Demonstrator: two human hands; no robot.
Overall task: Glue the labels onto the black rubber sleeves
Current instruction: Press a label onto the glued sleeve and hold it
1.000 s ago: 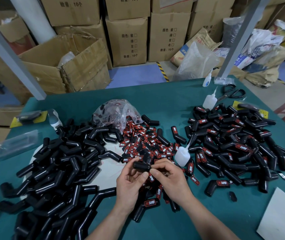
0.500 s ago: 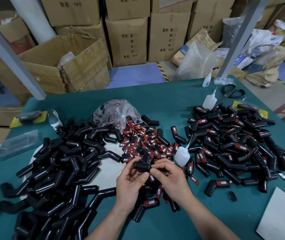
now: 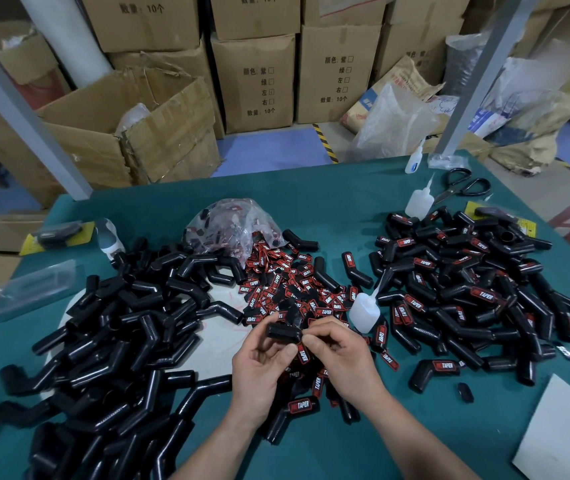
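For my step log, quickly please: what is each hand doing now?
Left hand: holds a black rubber sleeve, with thumb and fingers around it.
Right hand: fingers curled, pinching the same sleeve's end.

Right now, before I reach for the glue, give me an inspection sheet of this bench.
Surface: green table mat.
Job's things: bare sleeves heaped left, labels centre, labelled sleeves right, glue bottle beside the labels.
Clutter: scissors, label bag, white board.
Hands: left hand holds one sleeve; right hand pinches its end.
Cables: nothing seen.
Surroundings: cardboard boxes and sacks behind the table.
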